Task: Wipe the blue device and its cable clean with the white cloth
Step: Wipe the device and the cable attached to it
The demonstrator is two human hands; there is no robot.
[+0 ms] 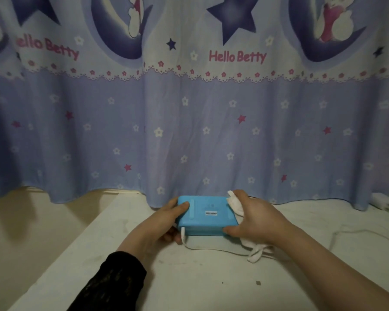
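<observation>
Head view: blue device (206, 215) at table (189, 283) centre, left hand (166, 223) clamped at 9 o'clock, right hand (254, 218) pressing white cloth (235, 205) at 3. Risk: cable (211, 248) at 6 snags cloth tail, likely jerking plug.

Blue device (206, 215), white cloth (236, 206), star-patterned lilac curtain (189, 131), seemingly black sleeve (112, 281)

Pretty dim in here. A lilac curtain (189, 122) printed with stars, moons, cartoon figures and "Hello Betty" hangs across the whole back, its hem brushing the far edge of a scuffed whitish bench (189, 277). Beige floor (32, 225) on the left.
</observation>
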